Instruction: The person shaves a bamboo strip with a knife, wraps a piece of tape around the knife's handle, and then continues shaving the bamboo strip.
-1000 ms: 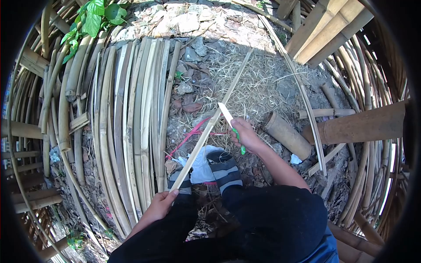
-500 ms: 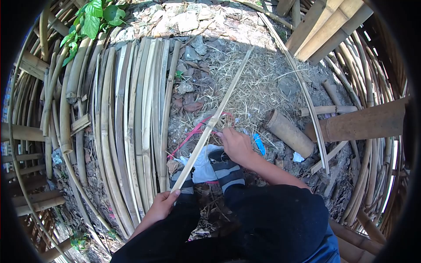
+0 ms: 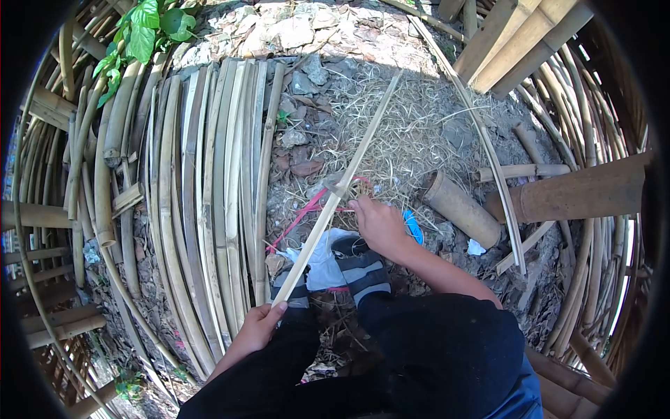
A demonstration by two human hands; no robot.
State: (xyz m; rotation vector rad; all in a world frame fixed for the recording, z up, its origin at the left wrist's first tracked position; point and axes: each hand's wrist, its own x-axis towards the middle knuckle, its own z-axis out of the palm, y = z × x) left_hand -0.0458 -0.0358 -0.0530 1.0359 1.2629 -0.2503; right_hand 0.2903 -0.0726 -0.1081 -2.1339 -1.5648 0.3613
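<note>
A long pale bamboo strip point(image 3: 363, 148) slants from my lap up toward the shavings on the ground. My left hand point(image 3: 257, 327) is closed round its lower end. Beside the strip's middle, my right hand point(image 3: 380, 222) is closed on a knife, whose dark blade point(image 3: 336, 188) lies across the strip; most of the handle is hidden by my fingers. Pink string point(image 3: 301, 218) runs on the ground under the strip. White plastic point(image 3: 323, 264) lies between my two feet in striped footwear point(image 3: 366, 278).
Many split bamboo strips point(image 3: 230, 188) lie side by side on the left. A short bamboo tube point(image 3: 462, 209), a blue item point(image 3: 413, 227) and a thick bamboo pole point(image 3: 579, 188) are on the right. Leafy green plants point(image 3: 143, 35) stand at upper left.
My right hand has moved slightly to the right and down, and the blade has shifted and turned a little on the strip. My left hand has stayed in place.
</note>
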